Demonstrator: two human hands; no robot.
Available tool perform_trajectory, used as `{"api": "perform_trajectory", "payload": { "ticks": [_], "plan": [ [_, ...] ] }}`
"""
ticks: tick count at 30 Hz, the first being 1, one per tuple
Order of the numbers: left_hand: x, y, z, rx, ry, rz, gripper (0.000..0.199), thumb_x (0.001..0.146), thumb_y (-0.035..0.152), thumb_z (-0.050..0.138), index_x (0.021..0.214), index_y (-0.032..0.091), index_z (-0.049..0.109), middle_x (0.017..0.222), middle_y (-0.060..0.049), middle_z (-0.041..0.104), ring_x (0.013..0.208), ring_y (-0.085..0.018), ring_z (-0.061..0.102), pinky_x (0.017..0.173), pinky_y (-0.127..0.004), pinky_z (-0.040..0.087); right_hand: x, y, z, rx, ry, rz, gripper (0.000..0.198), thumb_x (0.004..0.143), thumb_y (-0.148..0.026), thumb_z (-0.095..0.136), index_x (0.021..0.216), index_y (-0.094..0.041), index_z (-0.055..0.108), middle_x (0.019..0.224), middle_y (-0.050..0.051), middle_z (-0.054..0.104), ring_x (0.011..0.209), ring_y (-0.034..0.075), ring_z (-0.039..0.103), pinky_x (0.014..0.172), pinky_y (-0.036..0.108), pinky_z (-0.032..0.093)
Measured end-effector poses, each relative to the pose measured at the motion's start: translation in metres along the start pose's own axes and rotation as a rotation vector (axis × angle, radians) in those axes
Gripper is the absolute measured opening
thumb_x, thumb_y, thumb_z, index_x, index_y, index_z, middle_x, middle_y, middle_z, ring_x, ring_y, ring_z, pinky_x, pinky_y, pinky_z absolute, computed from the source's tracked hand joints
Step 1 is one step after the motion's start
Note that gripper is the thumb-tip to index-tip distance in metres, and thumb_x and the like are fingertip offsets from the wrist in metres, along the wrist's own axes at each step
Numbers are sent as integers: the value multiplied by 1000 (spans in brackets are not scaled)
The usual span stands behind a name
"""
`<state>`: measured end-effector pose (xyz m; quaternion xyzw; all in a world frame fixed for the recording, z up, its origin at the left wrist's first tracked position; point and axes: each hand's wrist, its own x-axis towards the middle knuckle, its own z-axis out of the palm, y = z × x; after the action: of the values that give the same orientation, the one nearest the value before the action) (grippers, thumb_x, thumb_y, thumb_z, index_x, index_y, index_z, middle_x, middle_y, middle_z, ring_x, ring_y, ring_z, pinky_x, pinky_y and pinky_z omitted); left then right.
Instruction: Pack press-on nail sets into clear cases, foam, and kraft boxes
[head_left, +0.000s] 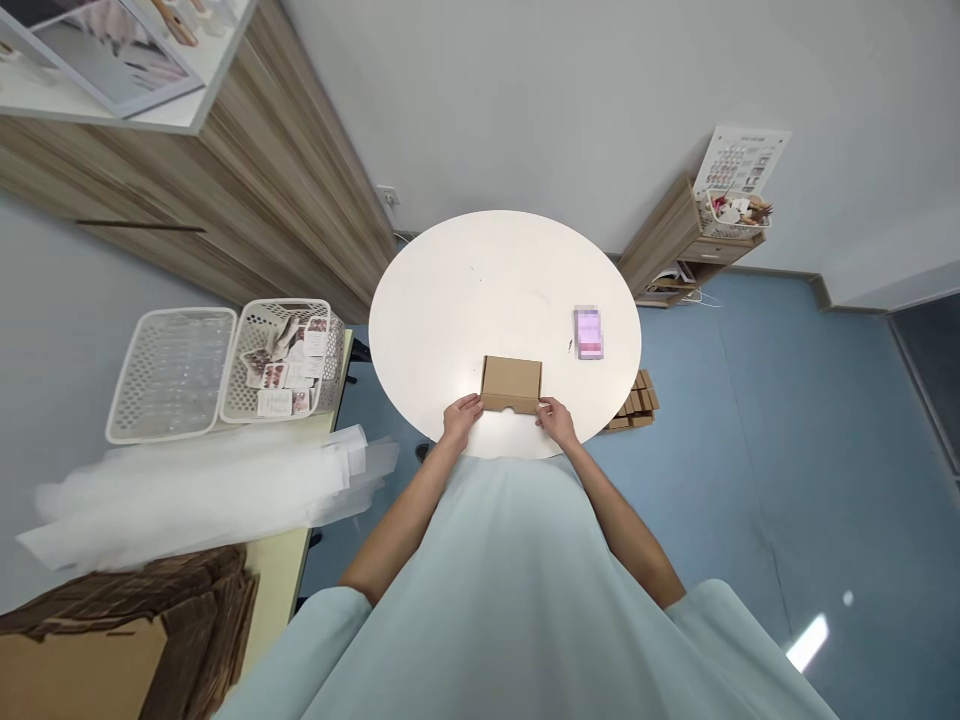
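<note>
A small brown cardboard box (511, 379) lies with its lid closed on the white oval table (450, 290), close to the near edge. Its front flap has a small half-round notch in the middle. My left hand (463, 416) grips the box's front left corner with its fingertips. At the front right corner, my right hand (556, 420) holds the box with bent fingers. The thumbs' exact contact with the cardboard is too small to make out.
A phone-like device with a lit screen (589, 333) lies right on the table. To the left, a side table bears a white basket of packets (285, 360), white wrapping sheets (210, 490) and flattened cardboard (112, 650). Small boxes (637, 402) sit low on the right.
</note>
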<state>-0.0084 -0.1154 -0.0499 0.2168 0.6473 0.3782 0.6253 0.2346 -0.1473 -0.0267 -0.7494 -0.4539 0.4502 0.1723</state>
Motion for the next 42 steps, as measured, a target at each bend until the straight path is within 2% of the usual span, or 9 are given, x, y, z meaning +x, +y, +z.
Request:
{"api": "perform_trajectory", "payload": {
  "ticks": [7,13,15,18,21,24,31,37,42],
  "plan": [
    [4,12,0,347,2,235,48,87,8,70,134,14,68,141,-18,71,122,-26,73,117,-47,52,2,-3,-2,-147,80,-82,40,101,-30,53,137,-19,67,111,7,78,95,20,74,98,33,55],
    [-17,29,5,486,-36,359,40,92,24,73,131,18,70,129,-14,76,115,-26,74,107,-43,58,-6,-14,-6,28,132,-209,37,97,-29,53,123,-17,76,138,14,71,120,24,70,102,36,58],
    [-31,36,5,489,-14,456,36,96,38,71,127,19,72,126,-14,75,113,-25,74,102,-40,59,-15,-21,-13,99,143,-219,35,100,-38,53,116,-19,78,135,12,73,123,25,69,101,35,58],
    [-50,49,4,495,35,548,41,99,53,65,121,19,75,122,-13,73,110,-24,73,98,-37,59,-31,-31,-25,152,152,-178,44,101,-55,54,97,-20,80,108,10,82,105,28,75,97,38,58],
    [-59,58,4,559,57,465,43,99,60,61,107,21,77,110,-10,76,103,-25,72,97,-38,56,-40,-38,-35,201,139,-98,52,99,-65,53,88,-20,77,90,9,82,93,29,77,90,36,58],
    [-56,58,3,590,40,372,41,98,61,63,103,22,77,103,-8,78,100,-26,71,94,-38,55,-37,-40,-37,213,149,-82,52,98,-68,54,88,-21,76,90,9,81,91,29,77,89,36,57],
    [-42,49,4,533,10,357,40,95,56,66,112,20,76,101,-7,77,95,-24,71,91,-36,55,-21,-31,-30,183,182,-207,48,100,-61,55,112,-21,78,120,11,79,112,27,72,103,39,55],
    [-28,48,11,487,22,365,40,95,53,69,116,19,73,114,-11,76,94,-22,71,89,-35,56,-6,-30,-22,187,206,-256,49,102,-58,54,121,-19,77,129,14,76,120,27,69,106,41,54],
    [-32,51,10,461,11,354,42,98,52,67,121,18,71,128,-14,74,110,-26,71,96,-38,57,-5,-30,-21,181,198,-266,54,104,-57,48,132,-17,72,134,17,73,122,29,68,106,45,56]
  ]
}}
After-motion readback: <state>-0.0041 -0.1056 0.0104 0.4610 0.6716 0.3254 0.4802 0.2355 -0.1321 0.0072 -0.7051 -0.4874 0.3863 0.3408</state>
